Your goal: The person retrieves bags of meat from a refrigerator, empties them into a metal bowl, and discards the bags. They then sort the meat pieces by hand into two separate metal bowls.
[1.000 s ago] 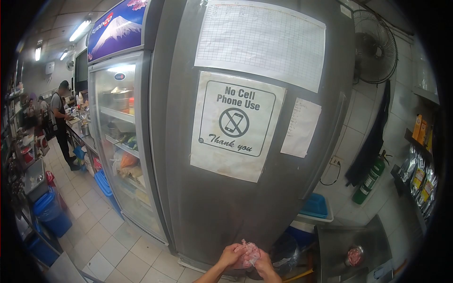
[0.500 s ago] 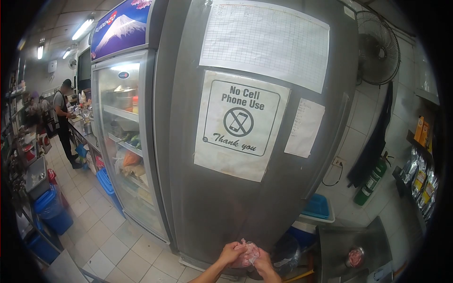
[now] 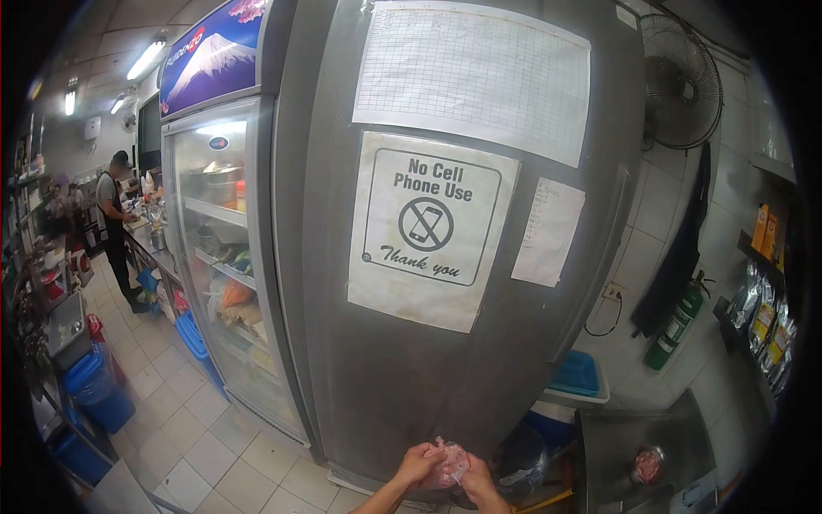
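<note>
Between my two hands, low in the middle of the head view, is a clear plastic bag of pink raw meat. My left hand grips the bag's left side near its gathered top. On the right side, my right hand has its fingers closed on the same bag. The bag is in front of the lower part of a grey metal fridge door. To the right, a round container of pink meat rests on a dark metal table.
A glass-door display fridge stands left of the grey door. Blue bins line the left aisle, where a person in an apron works at a counter. On the right are a blue tray, a green fire extinguisher and a wall fan.
The view has shifted slightly, so the fridge signs sit a little further left. Both hands keep hold of the bag, with only small finger movement.
</note>
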Demonstrator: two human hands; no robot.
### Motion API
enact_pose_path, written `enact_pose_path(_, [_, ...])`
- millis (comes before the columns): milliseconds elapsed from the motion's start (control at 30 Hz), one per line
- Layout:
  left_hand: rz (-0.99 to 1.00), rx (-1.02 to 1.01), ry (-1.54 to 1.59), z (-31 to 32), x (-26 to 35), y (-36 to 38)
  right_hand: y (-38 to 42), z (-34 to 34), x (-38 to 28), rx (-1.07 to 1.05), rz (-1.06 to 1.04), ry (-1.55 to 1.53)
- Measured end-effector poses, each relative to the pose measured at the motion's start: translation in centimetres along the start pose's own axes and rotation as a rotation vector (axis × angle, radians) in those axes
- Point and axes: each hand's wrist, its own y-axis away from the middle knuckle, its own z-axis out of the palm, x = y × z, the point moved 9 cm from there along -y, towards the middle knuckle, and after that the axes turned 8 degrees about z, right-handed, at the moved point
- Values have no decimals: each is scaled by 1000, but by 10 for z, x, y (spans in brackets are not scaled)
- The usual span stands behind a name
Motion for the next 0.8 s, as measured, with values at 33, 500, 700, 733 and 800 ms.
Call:
enact_pose_path(33, [-6,-3,5,1,-1,0,1,0,-1,-6,0,-15])
enact_pose_path(500, [12,19,19,4,17,8,-1,1,1,-64,-4,-118])
enact_pose_path(700, [-37,15,45,4,9,10,2,1,-1,-43,-6,-87])
enact_pose_path(733, [-34,13,59,5,9,10,0,-2,2,-31,-10,-67])
enact_pose_path(800, [-29,7,87,9,9,10,-5,-8,7,-7,-17,-29])
